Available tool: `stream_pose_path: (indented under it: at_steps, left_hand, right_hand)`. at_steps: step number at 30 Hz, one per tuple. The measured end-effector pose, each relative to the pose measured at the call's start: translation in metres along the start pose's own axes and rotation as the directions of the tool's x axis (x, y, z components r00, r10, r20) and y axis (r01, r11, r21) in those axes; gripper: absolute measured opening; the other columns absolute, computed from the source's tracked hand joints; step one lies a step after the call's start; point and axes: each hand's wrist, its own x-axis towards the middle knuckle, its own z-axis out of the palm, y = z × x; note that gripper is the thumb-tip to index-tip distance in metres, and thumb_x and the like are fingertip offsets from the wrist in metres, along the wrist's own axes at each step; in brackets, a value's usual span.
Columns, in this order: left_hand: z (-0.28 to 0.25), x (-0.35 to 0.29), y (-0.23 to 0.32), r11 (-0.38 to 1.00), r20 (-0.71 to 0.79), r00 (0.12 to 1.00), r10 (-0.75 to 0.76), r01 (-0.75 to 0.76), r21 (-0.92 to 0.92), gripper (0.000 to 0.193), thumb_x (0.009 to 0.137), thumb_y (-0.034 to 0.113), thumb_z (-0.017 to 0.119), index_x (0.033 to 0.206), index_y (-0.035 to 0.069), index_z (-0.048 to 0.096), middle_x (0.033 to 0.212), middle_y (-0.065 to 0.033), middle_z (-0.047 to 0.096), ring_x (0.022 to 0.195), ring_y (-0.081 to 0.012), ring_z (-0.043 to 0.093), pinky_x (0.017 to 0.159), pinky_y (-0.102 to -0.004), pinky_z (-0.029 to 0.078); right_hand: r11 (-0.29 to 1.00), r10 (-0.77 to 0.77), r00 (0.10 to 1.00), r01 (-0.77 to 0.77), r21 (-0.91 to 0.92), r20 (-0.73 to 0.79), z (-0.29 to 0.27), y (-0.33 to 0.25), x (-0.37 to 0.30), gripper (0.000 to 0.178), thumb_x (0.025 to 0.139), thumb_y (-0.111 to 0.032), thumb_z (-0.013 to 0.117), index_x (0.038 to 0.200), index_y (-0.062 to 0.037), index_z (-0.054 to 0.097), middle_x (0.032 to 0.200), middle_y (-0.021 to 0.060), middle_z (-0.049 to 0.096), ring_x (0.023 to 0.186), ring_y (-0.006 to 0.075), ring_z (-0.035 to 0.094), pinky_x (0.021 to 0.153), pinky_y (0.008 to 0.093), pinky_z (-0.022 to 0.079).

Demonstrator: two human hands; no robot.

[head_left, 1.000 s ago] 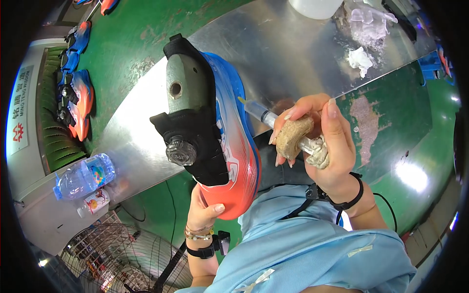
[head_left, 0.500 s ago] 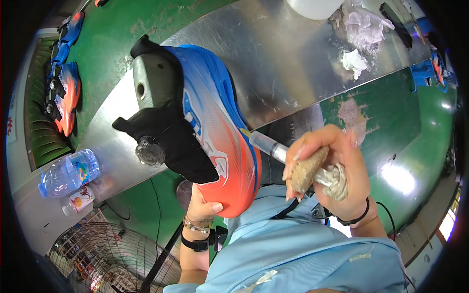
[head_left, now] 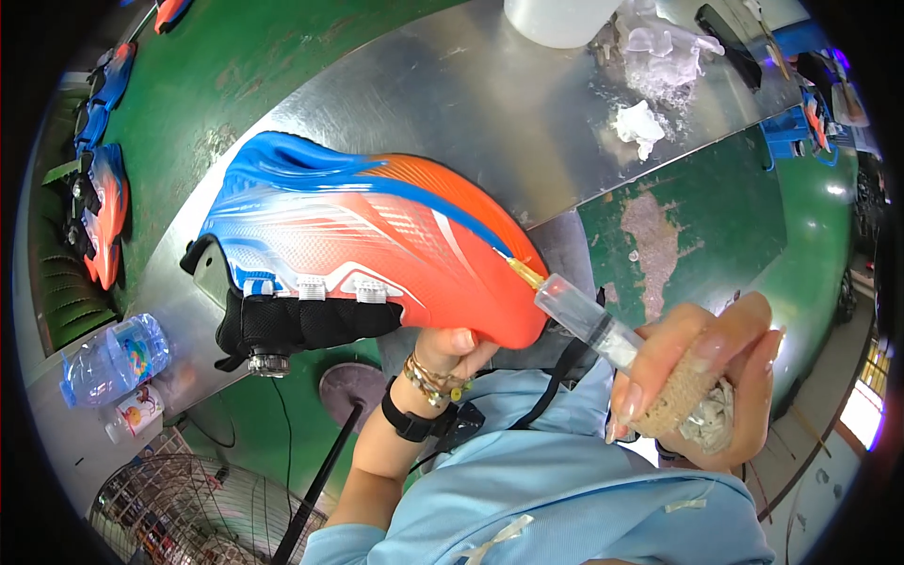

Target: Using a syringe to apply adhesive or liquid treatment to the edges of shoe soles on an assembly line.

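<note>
My left hand [head_left: 450, 348] is closed on the toe end of a blue-and-coral sports shoe [head_left: 377, 235], its fingers mostly hidden beneath. The shoe lies on its side in the air, heel to the left, with a black tongue and a round dial [head_left: 268, 363] at the lower edge. In my right hand [head_left: 725, 367] is a clear syringe [head_left: 576, 309] with a yellow needle hub. Its tip is at the line where the blue sole edge meets the upper, near the toe; whether it touches I cannot tell. The same hand also clasps a tan, rough block [head_left: 673, 394] and a greyish crumpled lump [head_left: 711, 419].
A metal-topped bench [head_left: 405, 94] curves behind the shoe. On it stand a white container [head_left: 556, 21], crumpled plastic film [head_left: 664, 56] and white tissue [head_left: 638, 129]. Left are two plastic bottles [head_left: 118, 358], a wire fan guard [head_left: 188, 513] and more similar shoes [head_left: 105, 212].
The shoe has turned from heel-up to heel-left, showing its side and more of the sole edge. My right hand has moved right and down, with the needle still by the sole edge.
</note>
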Motion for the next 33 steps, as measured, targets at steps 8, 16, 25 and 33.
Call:
stream_pose_path:
  at_steps: [8,16,25,33]
  left_hand:
    - [0.025,0.036,0.003,0.994,0.02,0.995,0.098,-0.097,-0.053,0.072,0.056,0.027,0.081,0.118,0.011,0.048,0.117,-0.0034,0.053,0.11,-0.0188,0.05,0.108,-0.0502,0.017]
    - [0.02,0.061,0.005,0.993,0.109,0.99,0.094,-0.086,-0.077,0.06,0.06,0.024,0.079,0.112,0.008,0.052,0.112,-0.0034,0.057,0.103,-0.0178,0.055,0.11,-0.0479,0.014]
    - [0.043,0.076,0.01,0.96,0.117,0.958,0.262,-0.245,-0.138,0.047,0.07,0.029,0.072,0.108,0.008,0.054,0.106,-0.003,0.06,0.099,-0.017,0.057,0.109,-0.0478,0.016]
    - [0.104,0.053,0.032,0.981,-0.286,0.956,0.062,-0.112,-0.161,0.032,0.08,0.015,0.062,0.109,0.006,0.051,0.105,-0.0047,0.057,0.099,-0.0174,0.056,0.091,-0.0374,0.046]
  right_hand:
    - [0.947,-0.222,0.963,0.251,-0.203,0.154,-0.015,-0.006,0.011,0.029,0.096,-0.031,0.015,0.101,-0.0113,0.034,0.06,0.019,0.048,0.039,0.0253,0.046,0.038,0.0303,0.046]
    - [0.954,-0.295,0.955,0.296,-0.043,0.034,-0.014,0.006,0.011,0.043,0.094,-0.039,0.026,0.095,0.0007,0.042,0.072,0.0269,0.055,0.05,0.0265,0.056,0.046,0.0312,0.048]
    - [0.899,-0.356,0.926,0.376,-0.223,0.123,-0.005,0.016,0.01,0.037,0.094,-0.037,0.022,0.092,-0.0041,0.04,0.077,0.0177,0.048,0.043,0.0244,0.048,0.043,0.0322,0.048]
    - [0.836,-0.446,0.844,0.512,-0.197,0.298,-0.016,0.031,0.017,0.043,0.092,-0.043,0.029,0.099,-0.002,0.042,0.081,0.0244,0.057,0.05,0.021,0.052,0.051,0.0315,0.046]
